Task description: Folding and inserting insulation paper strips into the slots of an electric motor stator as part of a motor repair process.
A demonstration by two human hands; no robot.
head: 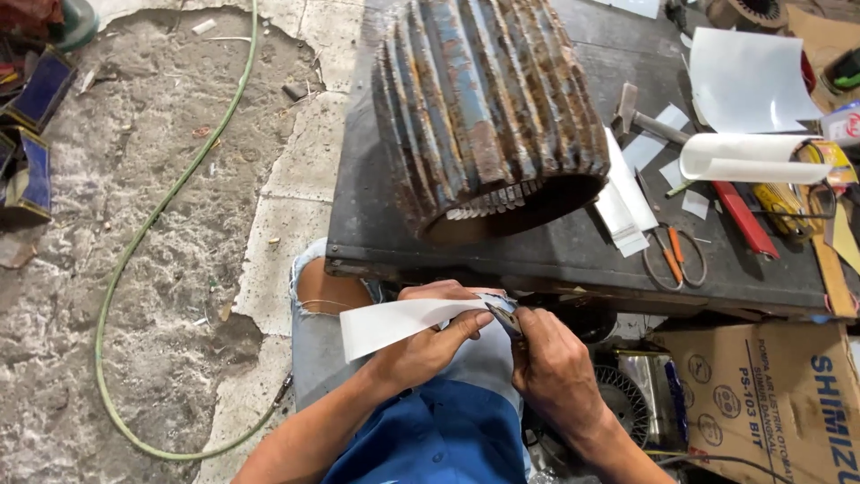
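Here we sit close against a dark table (376, 224), working in our lap just below its front edge. Our left hand (430, 336) holds a white paper strip (394, 324), fingers closed along its upper edge and thumb pressed beneath, so that the strip stands out flat to the left and stays taut at the working end. Our right hand (555, 367) is closed around a small tool (503, 314), seemingly a blade or cutter, though its tip is too small to tell; it meets the strip's right end right where the left thumb pinches, which would steady the paper against the tool. On the table above, a rusty blue finned housing (488, 108) lies on its side with its open mouth turned toward us, and pale slips show inside the lower rim of that mouth. To its right a few cut slips (627, 202) are stacked just beside the housing, within easy reach. Scissors (674, 260) with orange handles lie near the table's front edge, a hammer (645, 121) lies further back, and a roll of white sheet (748, 157) rests beside a red bar (743, 218). A cardboard box (770, 403) stands under the table on the right. A green hose (170, 197) curves over the rough concrete floor (134, 296) at left.
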